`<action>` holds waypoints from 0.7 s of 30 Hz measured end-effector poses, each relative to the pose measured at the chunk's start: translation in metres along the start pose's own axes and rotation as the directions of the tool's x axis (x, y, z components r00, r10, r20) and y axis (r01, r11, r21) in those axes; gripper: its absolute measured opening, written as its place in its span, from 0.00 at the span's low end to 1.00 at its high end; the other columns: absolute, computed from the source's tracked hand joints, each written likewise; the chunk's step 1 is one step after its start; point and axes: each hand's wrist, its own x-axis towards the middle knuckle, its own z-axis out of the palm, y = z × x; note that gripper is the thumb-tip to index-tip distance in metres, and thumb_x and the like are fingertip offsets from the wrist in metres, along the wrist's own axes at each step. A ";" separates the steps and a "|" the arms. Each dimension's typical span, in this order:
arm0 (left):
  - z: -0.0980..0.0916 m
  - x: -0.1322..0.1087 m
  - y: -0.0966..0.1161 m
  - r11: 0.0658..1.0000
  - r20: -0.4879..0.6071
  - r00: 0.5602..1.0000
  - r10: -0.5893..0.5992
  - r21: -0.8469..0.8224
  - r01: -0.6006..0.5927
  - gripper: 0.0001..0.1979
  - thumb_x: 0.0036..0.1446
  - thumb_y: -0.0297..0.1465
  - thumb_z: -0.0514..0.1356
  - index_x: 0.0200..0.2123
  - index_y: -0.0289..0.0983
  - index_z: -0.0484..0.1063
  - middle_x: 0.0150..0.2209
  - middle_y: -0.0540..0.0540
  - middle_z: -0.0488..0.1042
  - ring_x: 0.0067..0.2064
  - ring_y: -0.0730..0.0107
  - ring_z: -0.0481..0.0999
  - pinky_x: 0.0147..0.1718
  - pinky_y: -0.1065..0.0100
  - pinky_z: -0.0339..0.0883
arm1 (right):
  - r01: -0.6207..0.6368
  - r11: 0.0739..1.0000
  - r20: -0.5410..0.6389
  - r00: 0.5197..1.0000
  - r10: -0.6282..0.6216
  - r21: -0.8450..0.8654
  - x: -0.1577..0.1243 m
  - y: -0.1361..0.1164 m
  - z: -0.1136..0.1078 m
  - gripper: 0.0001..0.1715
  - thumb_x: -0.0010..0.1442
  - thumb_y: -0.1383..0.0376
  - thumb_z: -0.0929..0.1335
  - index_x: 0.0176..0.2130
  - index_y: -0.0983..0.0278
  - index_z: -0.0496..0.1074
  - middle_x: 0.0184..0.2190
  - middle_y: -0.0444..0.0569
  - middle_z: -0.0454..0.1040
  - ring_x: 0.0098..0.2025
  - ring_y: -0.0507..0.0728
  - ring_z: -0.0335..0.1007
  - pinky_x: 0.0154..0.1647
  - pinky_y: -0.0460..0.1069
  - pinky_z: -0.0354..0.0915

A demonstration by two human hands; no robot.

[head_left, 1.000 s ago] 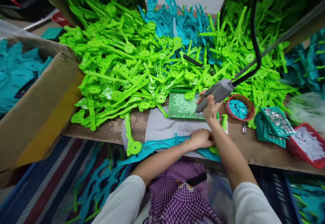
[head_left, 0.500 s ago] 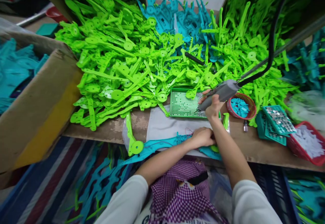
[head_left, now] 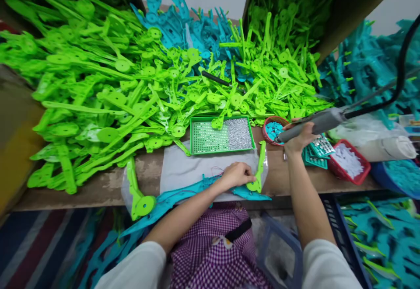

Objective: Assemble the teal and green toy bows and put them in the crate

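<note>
My right hand [head_left: 297, 139] grips a grey powered screwdriver [head_left: 315, 123] with a black cord; its tip points into a small red basket of teal pieces [head_left: 273, 129]. My left hand [head_left: 236, 174] is closed, pressing down on a long teal plastic part [head_left: 179, 197] that lies over a grey cloth [head_left: 190, 166] at the bench's front edge. A green plastic part [head_left: 259, 168] lies just right of that hand. Behind the cloth sits a green tray of small screws [head_left: 223, 135].
A large heap of bright green plastic parts [head_left: 108, 92] covers the bench's back and left, with teal parts [head_left: 183, 22] behind. At right are teal trays of metal discs [head_left: 316, 149], a red basket of white pieces [head_left: 348, 161] and more teal parts [head_left: 370, 61].
My right hand has carried the screwdriver from the green screw tray rightward to the small red basket. The camera has swung right. My left hand stays on the teal part.
</note>
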 end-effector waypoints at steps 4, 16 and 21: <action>0.000 0.001 0.002 1.000 -0.004 1.000 -0.012 -0.011 0.012 0.12 0.51 0.41 0.62 0.32 0.39 0.79 0.31 0.51 0.79 0.32 0.69 0.74 0.30 0.73 0.60 | 0.002 0.998 0.020 1.000 -0.004 0.056 0.003 0.020 -0.005 0.26 0.51 0.41 0.65 0.27 0.61 0.65 0.19 0.39 0.66 0.15 0.50 0.62 0.14 0.47 0.59; 0.001 0.000 0.003 1.000 -0.002 1.000 -0.007 -0.027 0.007 0.13 0.51 0.41 0.62 0.32 0.38 0.79 0.31 0.51 0.79 0.33 0.70 0.75 0.28 0.73 0.59 | -0.020 0.999 0.119 0.993 0.015 0.038 0.005 0.037 -0.001 0.25 0.51 0.43 0.67 0.28 0.62 0.66 0.22 0.41 0.70 0.14 0.49 0.63 0.14 0.46 0.60; 0.000 -0.001 0.005 1.000 -0.004 1.000 -0.011 -0.008 0.011 0.13 0.52 0.41 0.62 0.32 0.39 0.78 0.32 0.51 0.79 0.34 0.69 0.75 0.30 0.73 0.60 | -0.045 0.998 0.243 0.969 0.035 0.034 0.006 0.041 0.006 0.26 0.51 0.43 0.67 0.25 0.62 0.66 0.17 0.39 0.65 0.13 0.50 0.63 0.12 0.46 0.58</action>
